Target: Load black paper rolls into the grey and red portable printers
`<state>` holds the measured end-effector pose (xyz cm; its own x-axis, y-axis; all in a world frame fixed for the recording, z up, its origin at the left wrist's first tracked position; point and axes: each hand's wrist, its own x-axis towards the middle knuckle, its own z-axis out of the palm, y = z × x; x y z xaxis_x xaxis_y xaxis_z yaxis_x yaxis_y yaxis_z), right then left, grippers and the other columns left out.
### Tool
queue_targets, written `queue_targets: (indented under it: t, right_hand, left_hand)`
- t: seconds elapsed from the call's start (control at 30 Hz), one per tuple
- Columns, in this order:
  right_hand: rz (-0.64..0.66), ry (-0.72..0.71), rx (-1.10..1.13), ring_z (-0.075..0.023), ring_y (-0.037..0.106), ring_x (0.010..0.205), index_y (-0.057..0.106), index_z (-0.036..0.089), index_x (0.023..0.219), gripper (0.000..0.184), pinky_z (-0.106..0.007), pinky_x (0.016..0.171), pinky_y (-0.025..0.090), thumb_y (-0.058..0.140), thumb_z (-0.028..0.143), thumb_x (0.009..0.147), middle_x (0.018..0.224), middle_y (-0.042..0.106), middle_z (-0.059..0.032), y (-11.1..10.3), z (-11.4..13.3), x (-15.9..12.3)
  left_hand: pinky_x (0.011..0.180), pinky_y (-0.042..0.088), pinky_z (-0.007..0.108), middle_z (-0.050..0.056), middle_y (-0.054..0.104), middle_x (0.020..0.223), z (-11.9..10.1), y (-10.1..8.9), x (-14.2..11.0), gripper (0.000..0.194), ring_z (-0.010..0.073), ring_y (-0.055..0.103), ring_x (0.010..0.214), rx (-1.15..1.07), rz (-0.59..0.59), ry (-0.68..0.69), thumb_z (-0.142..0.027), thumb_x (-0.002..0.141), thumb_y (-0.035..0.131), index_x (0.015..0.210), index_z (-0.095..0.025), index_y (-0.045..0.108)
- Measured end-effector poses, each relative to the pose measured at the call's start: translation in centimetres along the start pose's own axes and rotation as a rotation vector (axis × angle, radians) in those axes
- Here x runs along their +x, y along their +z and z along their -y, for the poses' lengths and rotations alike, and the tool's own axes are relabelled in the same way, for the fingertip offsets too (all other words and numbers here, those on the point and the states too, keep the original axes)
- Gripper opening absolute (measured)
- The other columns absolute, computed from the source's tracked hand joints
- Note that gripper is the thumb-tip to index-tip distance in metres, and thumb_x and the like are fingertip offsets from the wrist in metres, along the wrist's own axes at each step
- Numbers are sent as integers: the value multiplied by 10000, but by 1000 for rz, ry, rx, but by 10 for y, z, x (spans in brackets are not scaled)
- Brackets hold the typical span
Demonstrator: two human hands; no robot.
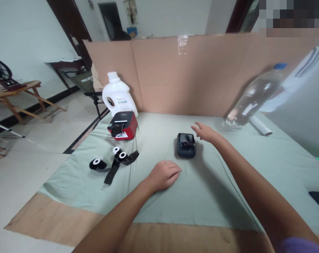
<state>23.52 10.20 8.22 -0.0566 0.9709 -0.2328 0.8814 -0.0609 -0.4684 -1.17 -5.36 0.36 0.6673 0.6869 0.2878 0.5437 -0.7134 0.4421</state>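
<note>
A small dark portable printer-like device (186, 149) lies on the green cloth near the middle. Something dark and shiny shows across its upper face. My right hand (204, 133) hovers just beyond its right side, fingers stretched out and holding nothing. Nearer to me, my left hand (165, 175) rests on the cloth below the device, its fingers lying loosely together and apart from it. To the left are several black rolls with white cores (117, 151), some with loose black strips. A red and black label printer (126, 126) stands behind them, a black strip hanging from its front.
A white jug (118, 93) stands behind the red printer, before a cardboard screen (162, 77). At the right, a large clear bottle with a blue cap (256, 95) leans beside a white tube (261, 125). Bare wood (175, 237) shows along the table's front edge. Another person's white sleeve is at upper right.
</note>
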Motion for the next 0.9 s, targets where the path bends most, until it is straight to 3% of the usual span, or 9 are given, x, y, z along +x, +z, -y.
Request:
queue_targets:
  t: [0.1, 0.17, 0.23, 0.33, 0.43, 0.57, 0.7, 0.9]
  right_hand:
    - [-112, -177, 26, -296, 637, 1211, 545, 159, 1444, 521, -401, 1045, 466, 318, 404, 1045, 1313, 697, -155, 24, -42, -20]
    - [-151, -306, -3, -331, 573, 1286, 579, 166, 1406, 514, -469, 1086, 427, 313, 403, 1035, 1378, 661, -151, 47, -59, -39]
    - [-181, -401, -36, -359, 521, 1331, 526, 170, 1459, 546, -529, 1105, 390, 322, 432, 1025, 1424, 624, -158, 67, -67, -59]
    - [-200, -489, -109, -407, 500, 1331, 384, 106, 1549, 716, -562, 1085, 378, 495, 465, 940, 1436, 588, -225, 81, -66, -78]
    - [-218, -461, -138, -422, 578, 1229, 341, 95, 1559, 817, -552, 1016, 408, 596, 471, 881, 1376, 614, -253, 83, -59, -83]
    - [-248, -428, -92, -396, 649, 1151, 252, 130, 1597, 802, -498, 953, 443, 566, 410, 915, 1351, 644, -237, 91, -54, -78]
    - [-270, -461, -92, -405, 666, 1135, 206, 139, 1619, 829, -504, 948, 470, 570, 415, 926, 1368, 637, -245, 103, -58, -80]
    - [-261, -525, -59, -414, 654, 1173, 144, 117, 1631, 847, -524, 960, 485, 534, 451, 957, 1435, 587, -263, 107, -69, -94]
  left_hand:
    - [1029, 489, 446, 106, 705, 1302, 7, -4, 7, 379, 260, 633, 1212, 96, -87, -245, -311, 1014, 456, 1328, -215, 646]
    - [1103, 441, 486, 133, 617, 1447, 13, -7, 17, 494, 296, 559, 1338, 149, -55, -387, -374, 1002, 484, 1461, -201, 536]
    - [1175, 368, 517, 168, 484, 1577, 19, -9, 31, 664, 320, 453, 1455, 161, 37, -446, -482, 986, 520, 1562, -172, 401]
    - [1237, 257, 550, 198, 322, 1666, 27, -6, 54, 899, 331, 327, 1540, 155, 141, -449, -615, 939, 579, 1630, -153, 236]
    - [1220, 232, 591, 208, 423, 1605, 28, 4, 70, 983, 371, 389, 1486, 210, 101, -457, -665, 891, 633, 1635, -175, 217]
    - [1092, 365, 541, 214, 615, 1349, 21, 19, 78, 947, 388, 550, 1266, 307, -29, -517, -692, 888, 625, 1599, -155, 306]
    - [1037, 391, 516, 214, 642, 1292, 15, 26, 71, 906, 384, 584, 1215, 278, -40, -509, -715, 906, 581, 1577, -157, 338]
    - [1059, 390, 494, 235, 614, 1382, 5, 28, 59, 955, 382, 568, 1294, 117, -41, -519, -709, 895, 607, 1582, -120, 300]
